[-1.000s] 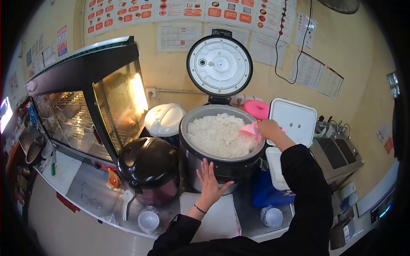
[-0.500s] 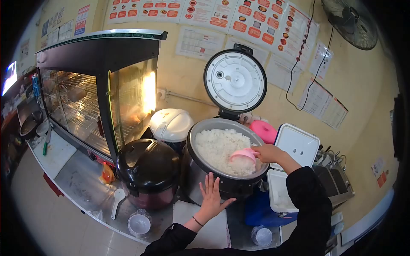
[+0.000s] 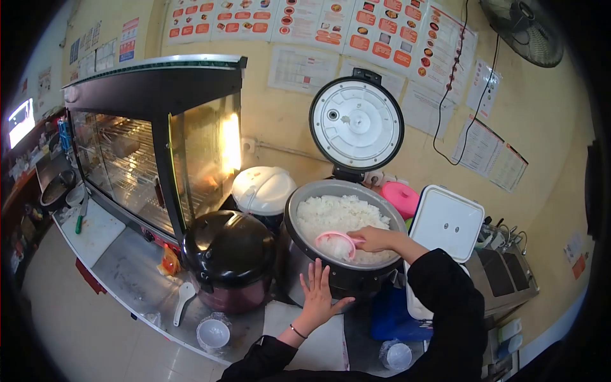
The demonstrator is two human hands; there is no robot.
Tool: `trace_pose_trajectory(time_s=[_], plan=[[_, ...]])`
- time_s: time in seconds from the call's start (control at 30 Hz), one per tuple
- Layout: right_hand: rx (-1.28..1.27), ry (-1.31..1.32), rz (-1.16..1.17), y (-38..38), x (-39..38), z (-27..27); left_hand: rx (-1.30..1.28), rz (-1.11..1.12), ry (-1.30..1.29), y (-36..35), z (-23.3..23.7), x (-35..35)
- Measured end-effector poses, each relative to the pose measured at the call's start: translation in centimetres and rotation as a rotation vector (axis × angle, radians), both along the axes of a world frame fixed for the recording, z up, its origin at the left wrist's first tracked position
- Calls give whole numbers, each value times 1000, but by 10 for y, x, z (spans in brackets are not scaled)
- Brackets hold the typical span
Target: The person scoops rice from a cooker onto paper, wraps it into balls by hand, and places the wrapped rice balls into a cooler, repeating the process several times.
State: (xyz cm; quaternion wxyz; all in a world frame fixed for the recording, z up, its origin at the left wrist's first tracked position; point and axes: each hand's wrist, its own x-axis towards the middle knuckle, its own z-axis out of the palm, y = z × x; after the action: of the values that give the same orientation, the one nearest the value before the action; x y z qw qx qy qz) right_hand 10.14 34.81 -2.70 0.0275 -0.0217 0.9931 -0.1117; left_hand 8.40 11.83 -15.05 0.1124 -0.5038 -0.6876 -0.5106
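Note:
A large rice cooker (image 3: 297, 270) stands with its round lid (image 3: 356, 124) raised, and white rice (image 3: 340, 213) fills much of its pot. My right hand (image 3: 375, 240) grips the handle of a pink scoop (image 3: 326, 235), which holds rice and sits at the front of the pot, over the rice. With fingers spread, my left hand (image 3: 318, 299) lies against the cooker's front side, below the rim. Beneath that hand is a white cloth or board (image 3: 302, 344) on the counter.
Left of the cooker are a closed dark rice cooker (image 3: 229, 251), a white-lidded pot (image 3: 262, 190) and a lit display warmer (image 3: 153, 159). A white rice paddle (image 3: 184, 302) and a wrapped bowl (image 3: 213, 333) lie in front. An open blue cooler box (image 3: 391, 315) stands at right.
The pink scoop in my right hand has moved left across the pot and now shows rice inside it. My left hand stays on the cooker's side. The whole view has shifted slightly.

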Motion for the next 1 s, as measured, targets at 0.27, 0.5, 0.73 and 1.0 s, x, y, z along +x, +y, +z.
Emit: trace_pose_trajectory(time_s=[0.27, 0.5, 0.73, 1.0], plan=[[-669, -482, -522, 16, 22, 43, -82, 24, -14, -8, 11, -1], [-965, -182, -673, 17, 63, 60, -141, 100, -104, -77, -33, -17], [-1408, -300, -768, -77, 140, 57, -793, -39, -53, -164, -112, -3], [-1504, -581, -772, -166, 169, -118, -990, -97, -34, -180, -133, 10]])
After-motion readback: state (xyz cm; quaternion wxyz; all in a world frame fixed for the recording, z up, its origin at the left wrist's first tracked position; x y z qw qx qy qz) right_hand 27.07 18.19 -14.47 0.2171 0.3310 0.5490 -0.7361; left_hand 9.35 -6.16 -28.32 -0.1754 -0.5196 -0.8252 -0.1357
